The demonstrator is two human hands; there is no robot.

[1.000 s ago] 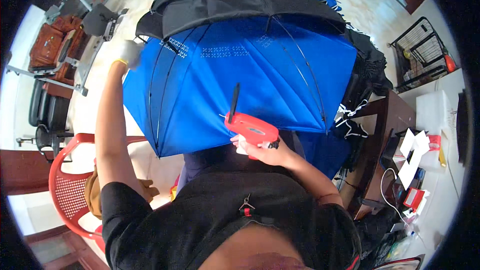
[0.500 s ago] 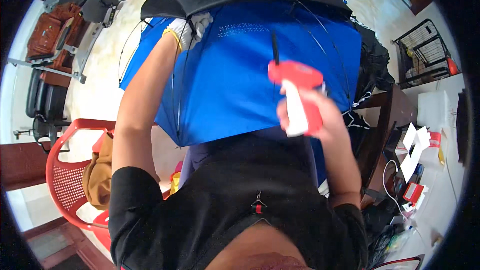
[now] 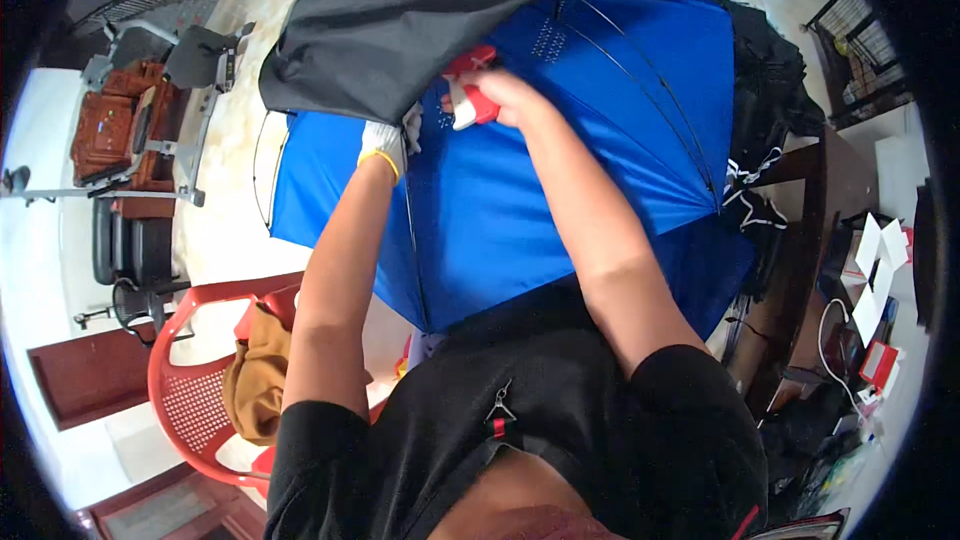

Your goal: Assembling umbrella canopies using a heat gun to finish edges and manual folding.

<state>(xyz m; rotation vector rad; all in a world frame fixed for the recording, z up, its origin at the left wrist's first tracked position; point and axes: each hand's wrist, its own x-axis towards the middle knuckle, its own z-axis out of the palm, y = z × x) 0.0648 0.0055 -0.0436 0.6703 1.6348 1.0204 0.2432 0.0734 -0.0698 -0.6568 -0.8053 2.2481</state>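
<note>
An umbrella canopy lies spread over my lap, with a blue layer (image 3: 500, 210), a black layer (image 3: 400, 25) at its far side, and thin dark ribs (image 3: 640, 70). My left hand (image 3: 385, 145), in a white glove with a yellow cuff, is closed on the black layer's near edge beside a rib. Its fingertips are partly hidden. My bare right hand (image 3: 505, 95) grips a red-and-white tagging gun (image 3: 475, 105), just right of the glove. The gun's front end meets the black edge, and its tip is hidden there.
A red plastic chair (image 3: 190, 400) with brown cloth (image 3: 258, 375) on it stands at my left. Piled black fabric (image 3: 770, 70) lies to the right, near a dark wooden table (image 3: 830, 200). Opened white boxes (image 3: 875, 275) sit at the far right.
My right hand has carried the tagging gun left and away from me to the black edge. My left hand has shifted nearer, and the black layer now reaches further over the blue on the left.
</note>
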